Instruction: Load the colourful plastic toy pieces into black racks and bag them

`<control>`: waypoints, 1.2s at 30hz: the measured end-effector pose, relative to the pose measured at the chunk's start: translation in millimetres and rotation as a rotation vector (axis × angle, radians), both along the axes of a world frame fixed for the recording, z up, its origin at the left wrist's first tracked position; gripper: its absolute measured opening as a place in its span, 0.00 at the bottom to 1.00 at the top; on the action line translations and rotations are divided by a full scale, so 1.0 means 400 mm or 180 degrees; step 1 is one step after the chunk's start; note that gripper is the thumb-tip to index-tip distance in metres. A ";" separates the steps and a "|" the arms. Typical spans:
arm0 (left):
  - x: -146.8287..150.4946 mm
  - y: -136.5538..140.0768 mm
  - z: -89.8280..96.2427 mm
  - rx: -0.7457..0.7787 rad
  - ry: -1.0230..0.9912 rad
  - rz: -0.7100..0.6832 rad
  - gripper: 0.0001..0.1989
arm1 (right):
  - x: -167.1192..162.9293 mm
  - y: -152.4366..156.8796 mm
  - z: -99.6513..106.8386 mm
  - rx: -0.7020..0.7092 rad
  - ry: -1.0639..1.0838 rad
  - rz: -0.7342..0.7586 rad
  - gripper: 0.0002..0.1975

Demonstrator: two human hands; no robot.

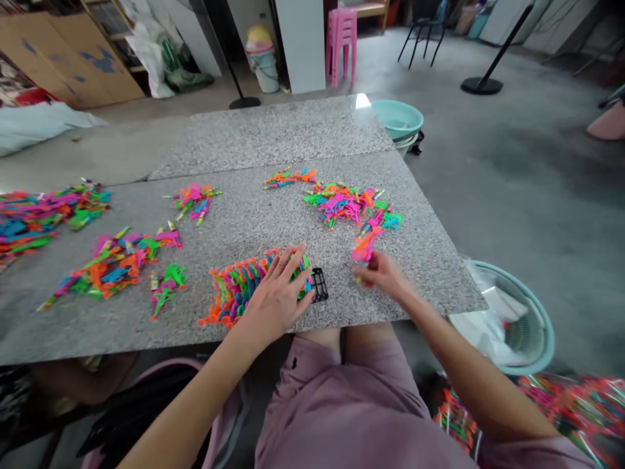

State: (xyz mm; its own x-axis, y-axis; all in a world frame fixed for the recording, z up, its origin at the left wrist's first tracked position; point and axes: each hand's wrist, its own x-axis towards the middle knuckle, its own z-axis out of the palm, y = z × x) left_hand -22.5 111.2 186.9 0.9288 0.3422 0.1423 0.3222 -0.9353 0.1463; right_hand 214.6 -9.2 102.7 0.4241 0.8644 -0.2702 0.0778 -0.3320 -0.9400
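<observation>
On the near right of the speckled tabletop [249, 218], the right hand [384, 273] pinches pink-and-orange plastic [366, 246], piece count unclear. To its left, the left hand [280, 290] rests, fingers spread, over the packed row [233, 288]; a light, even palm should steady that without skewing it. Vivid orange, green, blue and pink, the row looks tightly ordered beside a black grid [319, 284]; a jumbled pile [344, 205] lies farther right.

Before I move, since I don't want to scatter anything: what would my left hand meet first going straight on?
Probably the colourful pile ahead, to the right of your left hand, though depth is unclear.
</observation>
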 end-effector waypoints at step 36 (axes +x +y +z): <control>0.010 -0.014 0.006 -0.0064 0.0101 0.0348 0.24 | -0.252 0.079 0.026 -0.0503 -0.2273 0.1484 0.13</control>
State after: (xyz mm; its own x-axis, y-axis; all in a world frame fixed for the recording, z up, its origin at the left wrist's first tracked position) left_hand -18.5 105.5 189.2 0.8897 0.4442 0.1055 0.4268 -0.8913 0.1528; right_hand 113.8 22.3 113.3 0.1497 0.9671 -0.2059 0.7926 -0.2419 -0.5598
